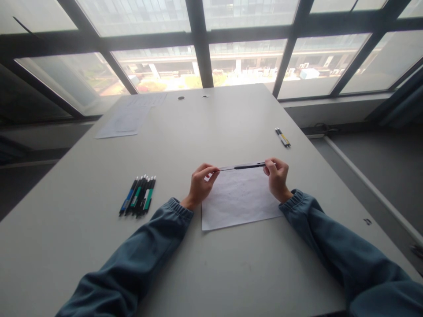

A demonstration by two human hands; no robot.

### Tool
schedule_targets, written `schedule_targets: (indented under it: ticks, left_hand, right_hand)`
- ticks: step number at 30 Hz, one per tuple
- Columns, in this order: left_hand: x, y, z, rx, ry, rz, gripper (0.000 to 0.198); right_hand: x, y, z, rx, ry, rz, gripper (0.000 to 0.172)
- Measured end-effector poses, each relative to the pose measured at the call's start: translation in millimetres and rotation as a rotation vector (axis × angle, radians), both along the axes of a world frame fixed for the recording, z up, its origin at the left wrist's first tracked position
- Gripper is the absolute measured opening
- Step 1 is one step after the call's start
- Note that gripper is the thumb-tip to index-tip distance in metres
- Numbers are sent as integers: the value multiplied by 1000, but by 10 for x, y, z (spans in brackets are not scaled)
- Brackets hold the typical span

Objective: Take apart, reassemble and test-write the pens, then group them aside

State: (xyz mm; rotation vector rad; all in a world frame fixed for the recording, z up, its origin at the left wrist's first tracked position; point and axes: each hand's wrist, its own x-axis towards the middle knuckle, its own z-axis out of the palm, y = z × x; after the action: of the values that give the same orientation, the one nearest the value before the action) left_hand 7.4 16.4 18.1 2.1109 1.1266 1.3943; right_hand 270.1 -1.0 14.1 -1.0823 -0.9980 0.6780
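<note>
A dark pen (243, 166) is held level between both hands, just above the far edge of a white sheet of paper (239, 200). My left hand (200, 184) pinches its left end with curled fingers. My right hand (277, 177) grips its right end, fingers closed round it. Both arms wear blue-grey sleeves with gathered cuffs.
Several pens (139, 196) with blue, green and black barrels lie side by side at the left on the grey table (82, 246). Two more pens (283, 137) lie near the right edge. Printed sheets (127, 116) rest at the far left, with windows beyond.
</note>
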Motion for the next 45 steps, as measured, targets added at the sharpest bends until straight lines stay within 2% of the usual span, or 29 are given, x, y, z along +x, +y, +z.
schedule_targets:
  ticks: [6,11,14,20,26,34,45]
  left_hand:
    - [-46,51,-49,-57,-16,85,12]
    - [-59,66,-76,-88,-41,99,14]
    - [-49,52,-61,-68,-24,65,15]
    - [-31,37,-42,-38,-2,12,12]
    - [-10,36,-24,-53,5,-16,11]
    - [-6,43,-38,-80,6,-80,10]
    - [-5,50,-56,-96,25,-114,12]
  right_hand:
    - [53,88,18,14,218,-90,37]
    - [121,175,-37,-81,285,-103,33]
    - [126,184,-70,-144,154,-76,30]
    - [69,136,-44,-144,-255,2,35]
    - [66,152,-104,-158,-353,79,31]
    - [71,166,-166,-206,-519,108,25]
    - [150,178,-233,-130,-914,66,14]
